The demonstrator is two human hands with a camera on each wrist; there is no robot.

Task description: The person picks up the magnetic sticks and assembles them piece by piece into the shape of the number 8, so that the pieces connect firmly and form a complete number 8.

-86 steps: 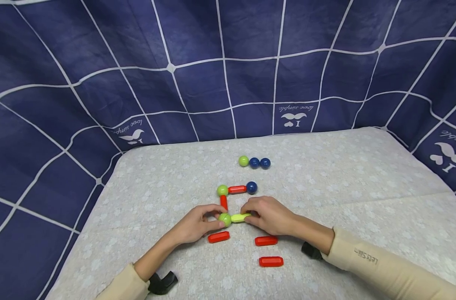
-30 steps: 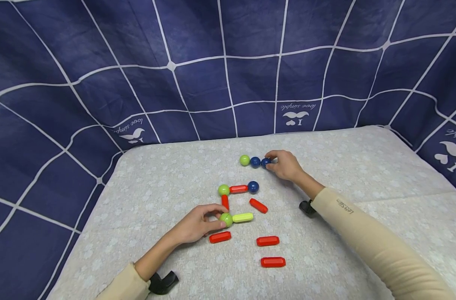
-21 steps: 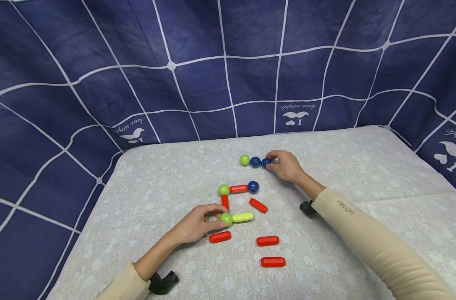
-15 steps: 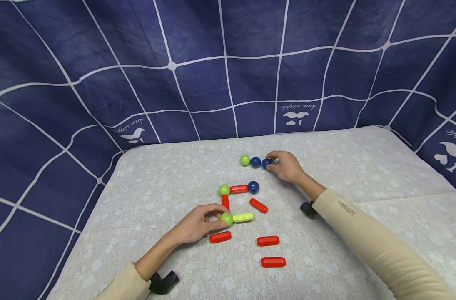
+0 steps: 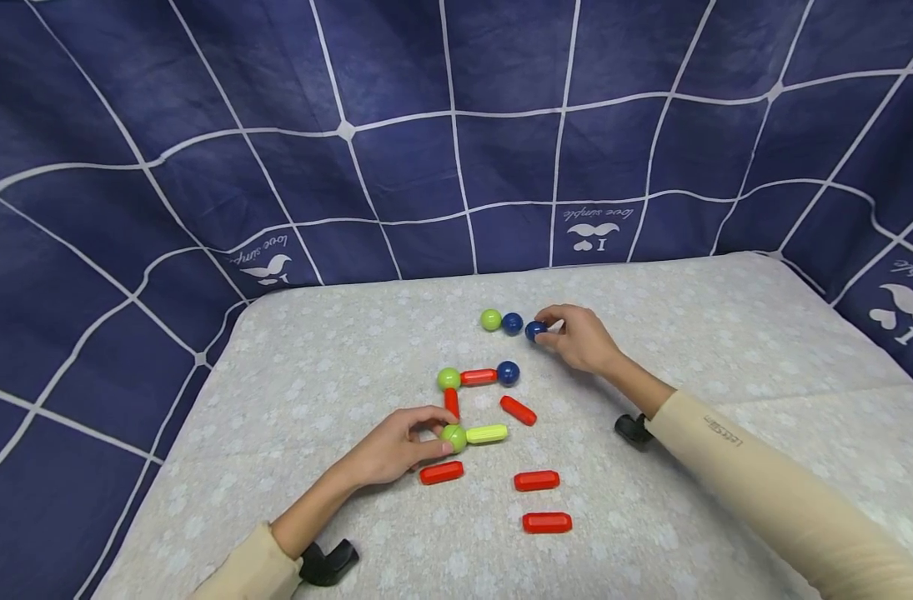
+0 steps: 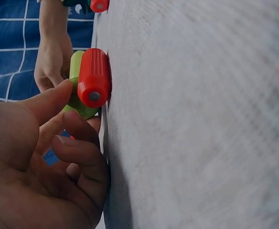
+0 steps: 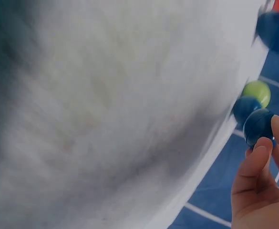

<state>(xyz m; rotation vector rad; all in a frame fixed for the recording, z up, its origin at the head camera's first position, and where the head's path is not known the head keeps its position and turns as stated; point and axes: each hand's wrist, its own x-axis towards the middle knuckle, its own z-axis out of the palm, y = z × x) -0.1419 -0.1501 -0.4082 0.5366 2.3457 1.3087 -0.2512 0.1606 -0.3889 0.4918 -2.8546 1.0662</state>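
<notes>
My left hand [image 5: 398, 448] pinches a green ball [image 5: 453, 437] between thumb and fingers. From that ball a yellow-green rod [image 5: 487, 433] points right, and a red rod [image 5: 452, 403] runs back to another green ball [image 5: 448, 379]. A further red rod [image 5: 479, 377] links that one to a blue ball [image 5: 508, 372]. Farther back, my right hand [image 5: 582, 337] pinches a dark blue ball [image 5: 535, 332], also seen in the right wrist view as a blue ball [image 7: 259, 126] between thumb and fingertips. A small gap separates it from another blue ball [image 5: 512, 323], which touches a green ball [image 5: 490, 319].
Loose red rods lie on the pale patterned cloth [image 5: 313, 367]: a tilted red rod [image 5: 518, 410], a red rod [image 5: 442, 472] beside my left hand, and two nearer ones, a red rod [image 5: 536, 481] and a red rod [image 5: 547, 522]. A blue curtain [image 5: 396, 167] stands behind.
My right hand let go of the yellow-green rod, went to the back row, and has now drawn the end blue ball slightly nearer, off its neighbour. The left hand stays on the green ball.
</notes>
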